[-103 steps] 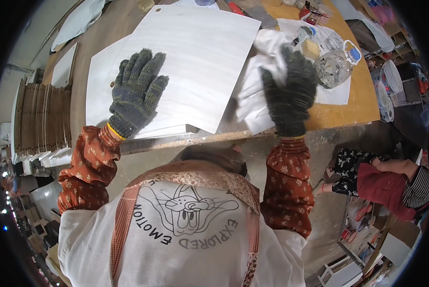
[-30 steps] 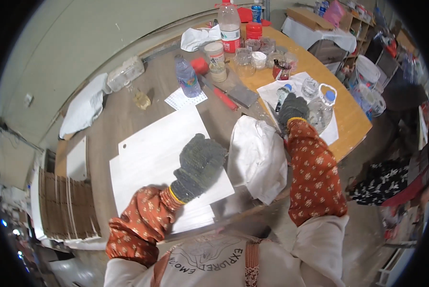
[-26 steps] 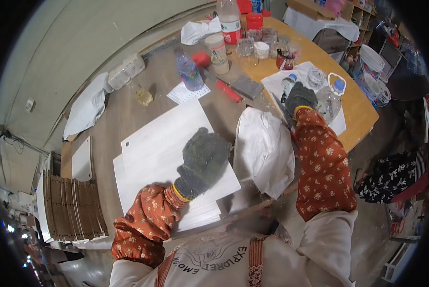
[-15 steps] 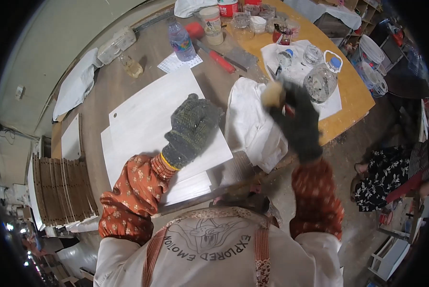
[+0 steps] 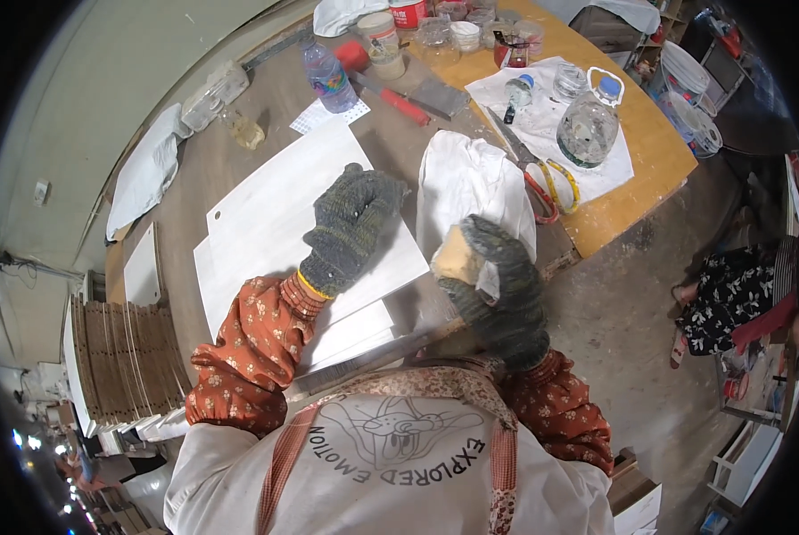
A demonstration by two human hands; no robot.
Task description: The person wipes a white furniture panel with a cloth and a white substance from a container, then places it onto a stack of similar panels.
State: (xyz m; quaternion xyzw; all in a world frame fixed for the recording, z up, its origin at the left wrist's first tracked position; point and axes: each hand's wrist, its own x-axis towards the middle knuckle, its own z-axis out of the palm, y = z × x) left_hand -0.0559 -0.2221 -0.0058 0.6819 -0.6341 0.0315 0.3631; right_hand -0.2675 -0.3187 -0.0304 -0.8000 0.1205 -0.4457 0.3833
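Sanding block in hand, panel steadied.
We press our left hand [image 5: 350, 223] flat on the white panel [image 5: 275, 201]; our right hand [image 5: 498, 294] grips a tan block [image 5: 456, 257], which likely goes next to the panel at frame centre.

A clear plastic bottle with a blue label [image 5: 326, 77] stands at the far side of the brown wooden counter [image 5: 239, 178], beside a red-handled tool [image 5: 398, 100] lying flat. A round clear glass jug with a blue cap [image 5: 588, 129] sits on a sheet of white paper [image 5: 515, 98], near a pair of scissors with red and yellow handles [image 5: 542, 183]. A crumpled white cloth [image 5: 150, 174] lies at the left edge of the counter. A stack of brown corrugated cardboard [image 5: 119, 357] stands on edge below that. A white plastic bucket [image 5: 685, 85] sits on the grey floor [image 5: 631, 357] past the counter's right end.
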